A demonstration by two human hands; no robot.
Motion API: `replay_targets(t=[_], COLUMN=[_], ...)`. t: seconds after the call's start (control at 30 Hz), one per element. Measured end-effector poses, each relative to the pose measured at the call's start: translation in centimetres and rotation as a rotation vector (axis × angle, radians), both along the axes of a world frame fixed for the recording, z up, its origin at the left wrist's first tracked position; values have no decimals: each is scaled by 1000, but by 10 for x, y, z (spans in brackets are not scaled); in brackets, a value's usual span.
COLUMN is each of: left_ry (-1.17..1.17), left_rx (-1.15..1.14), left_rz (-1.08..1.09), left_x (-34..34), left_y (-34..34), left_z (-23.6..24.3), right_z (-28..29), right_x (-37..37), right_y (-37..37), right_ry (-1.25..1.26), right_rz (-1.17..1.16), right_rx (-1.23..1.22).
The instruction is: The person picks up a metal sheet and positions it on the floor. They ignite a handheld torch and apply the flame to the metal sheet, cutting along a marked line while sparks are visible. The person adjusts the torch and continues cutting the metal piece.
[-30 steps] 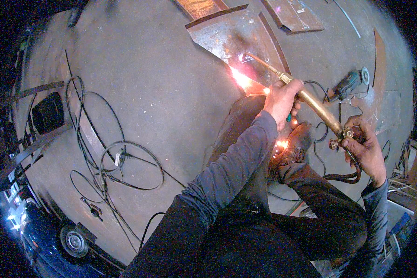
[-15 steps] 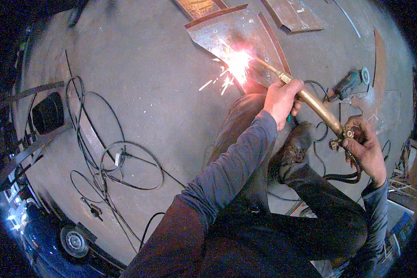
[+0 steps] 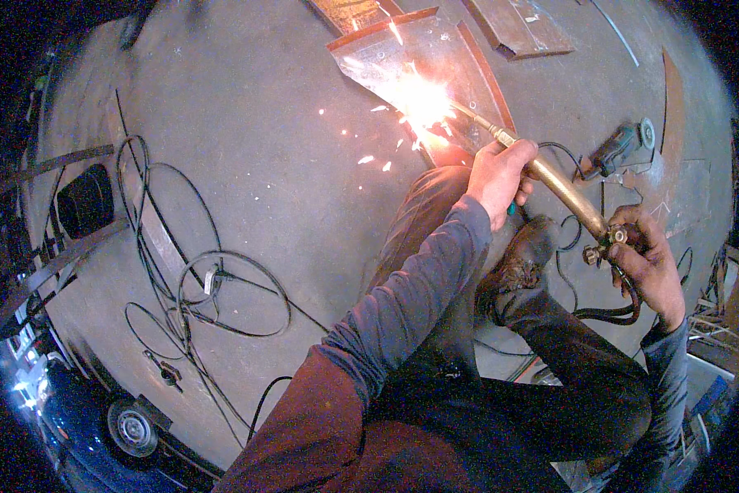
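Observation:
A brass-coloured gas torch (image 3: 568,195) slants up and left between my two hands. My left hand (image 3: 502,181) is wrapped round the front of its barrel. Farther back, my right hand (image 3: 651,261) grips the valve end, with fingers at the knobs, where dark hoses run out below. The torch tip meets a rusty steel plate (image 3: 460,66) with raised edges. A white-hot glare hides the tip and the spot it works on, and sparks fly left and down from there.
An angle grinder (image 3: 618,150) lies on the floor to the right, near flat steel sheet (image 3: 674,107). Another rusty steel piece (image 3: 521,29) is at the far side. Looped black cable (image 3: 180,304) spreads over the floor at left. A dark blue car (image 3: 82,427) stands at lower left.
The glare has grown larger and brighter, and its sparks have scattered into new places, some now above the plate. Both hands and the torch stay nearly where they were.

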State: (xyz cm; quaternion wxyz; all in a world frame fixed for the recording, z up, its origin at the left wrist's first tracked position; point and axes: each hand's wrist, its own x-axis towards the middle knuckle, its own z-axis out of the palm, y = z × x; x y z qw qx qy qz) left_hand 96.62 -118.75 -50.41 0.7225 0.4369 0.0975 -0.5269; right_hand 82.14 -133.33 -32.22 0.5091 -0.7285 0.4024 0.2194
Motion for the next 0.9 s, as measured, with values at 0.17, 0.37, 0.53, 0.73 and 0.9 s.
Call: replay_targets(t=[0.17,0.37,0.53,0.73,0.9], left_ry=[-3,-4,21,3,12], left_rx=[26,42,29,29,26], left_rz=[-2,17,63,21,7], left_x=[0,-1,-2,-1,0], left_y=[0,-2,-2,-2,0], left_z=[-1,0,0,-5,-2], right_z=[2,4,2,3,3], right_x=[0,2,2,3,3], right_y=[-2,0,-1,-2,-3], right_ry=[8,21,15,3,4], right_rz=[16,13,11,30,25], right_rx=[11,6,18,28,30])
